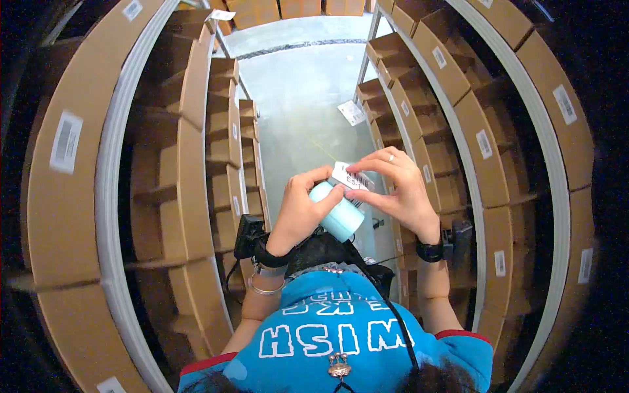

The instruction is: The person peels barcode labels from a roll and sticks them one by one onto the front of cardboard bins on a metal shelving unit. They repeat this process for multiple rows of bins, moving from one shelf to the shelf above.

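A light-blue roll [342, 219] is in my left hand [302, 208], with the fingers wrapped round its upper left side and the thumb across its top. A white label [352, 175] printed with a barcode and dark characters sits at the roll's upper end. My right hand [396, 189], with a ring on one finger, pinches the label's right side between thumb and fingers. The tip of my left thumb is close to the label's lower edge. Both hands are above the aisle floor, in front of the blue shirt.
Shelves of open cardboard bins [196, 196] with barcode labels line the left side, and similar bins [481, 147] line the right. A white paper [352, 112] lies near the right shelf's foot. Cardboard boxes [301, 8] stand at the aisle's far end.
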### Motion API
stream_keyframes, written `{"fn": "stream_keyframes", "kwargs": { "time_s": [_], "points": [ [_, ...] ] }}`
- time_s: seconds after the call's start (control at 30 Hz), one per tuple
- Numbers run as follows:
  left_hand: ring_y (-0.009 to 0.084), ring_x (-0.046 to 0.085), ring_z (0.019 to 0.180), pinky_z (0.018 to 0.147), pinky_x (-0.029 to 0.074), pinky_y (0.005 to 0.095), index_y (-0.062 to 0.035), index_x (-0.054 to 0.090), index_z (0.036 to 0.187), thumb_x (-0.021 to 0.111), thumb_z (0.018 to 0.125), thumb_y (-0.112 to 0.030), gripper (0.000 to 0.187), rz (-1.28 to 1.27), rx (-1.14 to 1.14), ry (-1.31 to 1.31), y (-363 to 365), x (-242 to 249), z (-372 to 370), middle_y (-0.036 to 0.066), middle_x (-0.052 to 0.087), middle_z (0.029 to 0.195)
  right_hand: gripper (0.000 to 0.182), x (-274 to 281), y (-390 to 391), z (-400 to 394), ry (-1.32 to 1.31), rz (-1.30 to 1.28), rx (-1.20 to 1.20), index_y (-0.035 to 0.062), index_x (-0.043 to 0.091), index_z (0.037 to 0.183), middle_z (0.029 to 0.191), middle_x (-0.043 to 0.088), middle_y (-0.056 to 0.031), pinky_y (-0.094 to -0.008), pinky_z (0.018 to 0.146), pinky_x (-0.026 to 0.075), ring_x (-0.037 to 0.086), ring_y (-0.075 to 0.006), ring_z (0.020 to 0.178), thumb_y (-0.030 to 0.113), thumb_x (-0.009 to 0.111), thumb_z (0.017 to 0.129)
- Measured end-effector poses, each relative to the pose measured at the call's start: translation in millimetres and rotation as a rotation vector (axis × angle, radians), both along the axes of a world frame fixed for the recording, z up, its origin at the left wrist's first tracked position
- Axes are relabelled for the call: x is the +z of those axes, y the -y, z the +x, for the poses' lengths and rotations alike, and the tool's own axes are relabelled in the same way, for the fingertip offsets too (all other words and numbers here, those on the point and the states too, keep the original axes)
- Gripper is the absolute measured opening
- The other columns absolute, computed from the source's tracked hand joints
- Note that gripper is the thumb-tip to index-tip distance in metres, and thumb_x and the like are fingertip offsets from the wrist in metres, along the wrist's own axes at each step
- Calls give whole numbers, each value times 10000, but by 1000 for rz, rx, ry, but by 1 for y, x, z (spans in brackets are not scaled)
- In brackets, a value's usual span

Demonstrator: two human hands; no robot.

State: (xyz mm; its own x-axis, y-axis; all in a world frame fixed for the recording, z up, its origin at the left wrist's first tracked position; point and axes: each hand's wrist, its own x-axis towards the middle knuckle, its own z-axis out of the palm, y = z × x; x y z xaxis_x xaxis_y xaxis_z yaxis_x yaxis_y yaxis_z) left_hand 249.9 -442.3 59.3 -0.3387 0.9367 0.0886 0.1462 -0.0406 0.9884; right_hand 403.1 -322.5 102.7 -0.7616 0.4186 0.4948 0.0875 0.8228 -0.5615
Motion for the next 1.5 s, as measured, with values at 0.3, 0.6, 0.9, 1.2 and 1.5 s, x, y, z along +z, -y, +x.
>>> {"fn": "stream_keyframes", "kwargs": {
  "time_s": [0.3, 0.6, 0.9, 1.2, 1.5],
  "points": [
    [369, 632, 728, 627, 485, 404, -47, 652, 850, 651, 772, -267, 233, 54, -93, -399, -175, 38, -45, 202, 621, 756, 124, 18, -176, -24, 100, -320, 176, 83, 712, 821, 819, 678, -57, -315, 743, 465, 628, -194, 801, 188, 736, 760],
    [160, 572, 528, 518, 439, 320, 6, 647, 807, 696, 751, -218, 236, 106, -134, -341, -315, 49, -106, 142, 584, 605, 124, 49, -308, -76, 194, -139, 114, 107, 737, 827, 810, 682, -21, -307, 767, 446, 616, -182, 819, 220, 738, 776],
    [253, 619, 584, 559, 469, 339, -31, 678, 866, 677, 764, -266, 256, 133, -403, -316, -504, 49, -227, 148, 623, 653, 83, 94, -429, -158, 151, 387, -525, 139, 699, 772, 732, 644, -22, -337, 747, 451, 604, -207, 780, 196, 749, 738],
    [230, 604, 586, 566, 456, 330, -38, 668, 883, 671, 771, -281, 268, 57, -692, -206, -674, 62, -350, 128, 623, 649, 161, 268, -563, -234, 72, 1696, -1194, 86, 709, 794, 750, 653, -6, -304, 622, 450, 556, -184, 694, 81, 779, 649],
    [80, 501, 602, 553, 414, 257, 24, 643, 873, 669, 787, -159, 203, 27, -833, -3, -754, 52, -382, 52, 587, 642, 237, 323, -645, -243, 633, 1988, -1082, 66, 710, 859, 814, 610, 29, -261, 651, 470, 552, -137, 727, 56, 672, 625]
  ]
}}
